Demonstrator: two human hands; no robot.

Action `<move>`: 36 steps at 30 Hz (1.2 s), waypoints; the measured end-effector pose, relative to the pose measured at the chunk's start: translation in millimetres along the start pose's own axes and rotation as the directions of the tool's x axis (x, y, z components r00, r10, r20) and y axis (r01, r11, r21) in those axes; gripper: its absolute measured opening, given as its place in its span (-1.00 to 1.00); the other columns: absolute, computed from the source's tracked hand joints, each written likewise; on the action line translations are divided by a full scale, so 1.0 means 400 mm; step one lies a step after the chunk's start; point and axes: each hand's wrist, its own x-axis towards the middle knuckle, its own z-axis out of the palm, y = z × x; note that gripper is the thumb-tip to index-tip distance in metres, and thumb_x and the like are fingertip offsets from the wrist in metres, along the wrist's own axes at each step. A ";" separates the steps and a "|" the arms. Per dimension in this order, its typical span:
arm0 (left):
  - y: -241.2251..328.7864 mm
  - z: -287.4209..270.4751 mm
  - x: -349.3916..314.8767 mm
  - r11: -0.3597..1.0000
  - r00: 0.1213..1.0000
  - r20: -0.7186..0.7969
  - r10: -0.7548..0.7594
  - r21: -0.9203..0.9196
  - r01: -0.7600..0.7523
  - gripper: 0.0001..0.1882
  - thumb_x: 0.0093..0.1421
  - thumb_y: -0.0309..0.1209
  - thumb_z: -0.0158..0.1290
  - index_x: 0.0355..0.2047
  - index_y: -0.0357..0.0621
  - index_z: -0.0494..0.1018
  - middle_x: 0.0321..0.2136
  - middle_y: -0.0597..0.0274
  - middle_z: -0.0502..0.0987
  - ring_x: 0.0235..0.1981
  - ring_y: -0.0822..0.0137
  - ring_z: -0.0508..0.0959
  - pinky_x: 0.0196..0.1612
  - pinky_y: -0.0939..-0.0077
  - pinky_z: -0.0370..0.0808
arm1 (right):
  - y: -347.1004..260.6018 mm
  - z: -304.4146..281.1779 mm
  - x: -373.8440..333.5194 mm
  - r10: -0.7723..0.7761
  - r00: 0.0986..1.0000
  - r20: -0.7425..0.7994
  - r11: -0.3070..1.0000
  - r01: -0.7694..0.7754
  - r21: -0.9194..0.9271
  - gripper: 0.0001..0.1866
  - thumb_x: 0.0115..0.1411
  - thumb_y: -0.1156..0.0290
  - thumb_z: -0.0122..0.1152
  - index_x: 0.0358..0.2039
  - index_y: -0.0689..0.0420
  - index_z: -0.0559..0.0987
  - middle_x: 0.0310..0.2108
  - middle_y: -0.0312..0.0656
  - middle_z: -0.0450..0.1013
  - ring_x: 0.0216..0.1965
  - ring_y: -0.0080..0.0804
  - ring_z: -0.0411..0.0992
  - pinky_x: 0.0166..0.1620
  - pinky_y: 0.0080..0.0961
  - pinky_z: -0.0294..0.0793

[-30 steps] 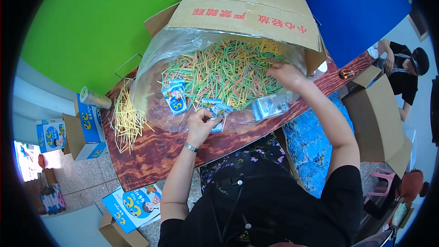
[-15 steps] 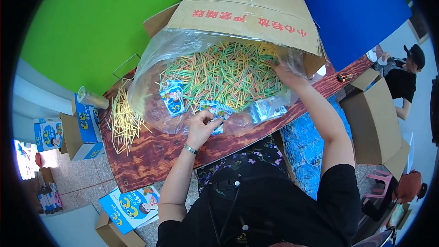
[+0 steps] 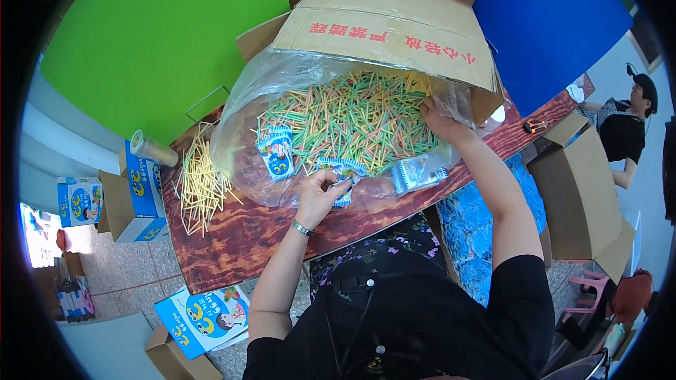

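Note:
Pastel yellow, green and pink snack sticks (image 3: pixel 352 112) lie heaped in a clear plastic bag (image 3: pixel 243 98) that spills from a cardboard box (image 3: pixel 380 21). At the heap's near edge my left hand (image 3: pixel 320 197) is closed, thumb and fingers pinching a small blue and white packet (image 3: pixel 343 169). My right hand (image 3: pixel 445 125) reaches to the heap's right side, its fingers curled in against the sticks; what they hold is hidden. Another blue and white packet (image 3: pixel 276 155) lies on the bag to the left. More packets (image 3: pixel 419 174) sit to the right, near the table edge.
Loose yellow sticks (image 3: pixel 202 186) are piled on the red-brown table (image 3: pixel 239 239), near a clear cylindrical container (image 3: pixel 153 149). An orange and black tool (image 3: pixel 535 127) lies at right. Blue cartons (image 3: pixel 144 197) stand left, an open cardboard box (image 3: pixel 581 190) right. Another person (image 3: pixel 623 127) is at far right.
The whole view has shifted slightly, so the table and box appear a little further right. Both hands stay at nearly the same places, the left at the packet and the right at the sticks.

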 end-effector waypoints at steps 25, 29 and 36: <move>0.038 0.081 0.190 0.991 0.922 -0.388 -0.003 -0.122 -0.048 -0.77 0.08 -0.36 0.26 -0.48 -0.29 0.51 -0.64 0.44 0.41 -0.62 0.64 0.29 -0.59 0.65 0.20 | -0.152 -0.345 0.005 -0.298 0.822 0.485 0.671 -0.181 0.719 -0.73 0.34 0.20 -0.05 -0.23 0.16 0.43 -0.39 -0.22 0.47 -0.31 -0.34 0.45 -0.19 -0.45 0.44; 0.084 0.131 0.260 0.988 0.876 -0.482 -0.035 -0.147 -0.042 -0.82 0.14 -0.41 0.21 -0.52 -0.22 0.48 -0.65 0.48 0.39 -0.63 0.64 0.25 -0.58 0.62 0.14 | -0.204 -0.341 -0.023 -0.576 0.617 0.537 0.431 -0.330 0.840 -0.72 0.36 0.14 -0.05 -0.26 0.10 0.46 -0.43 -0.39 0.43 -0.43 -0.64 0.39 -0.37 -0.64 0.41; 0.049 0.193 0.268 0.948 0.959 -0.238 -0.155 -0.308 0.076 -0.81 0.13 -0.41 0.21 -0.48 -0.26 0.46 -0.60 0.41 0.43 -0.61 0.62 0.29 -0.57 0.60 0.23 | -0.259 -0.280 -0.039 -0.729 0.534 0.428 0.098 -0.538 0.837 -0.77 0.34 0.22 0.03 -0.17 0.11 0.44 -0.43 -0.45 0.39 -0.46 -0.79 0.35 -0.48 -0.81 0.30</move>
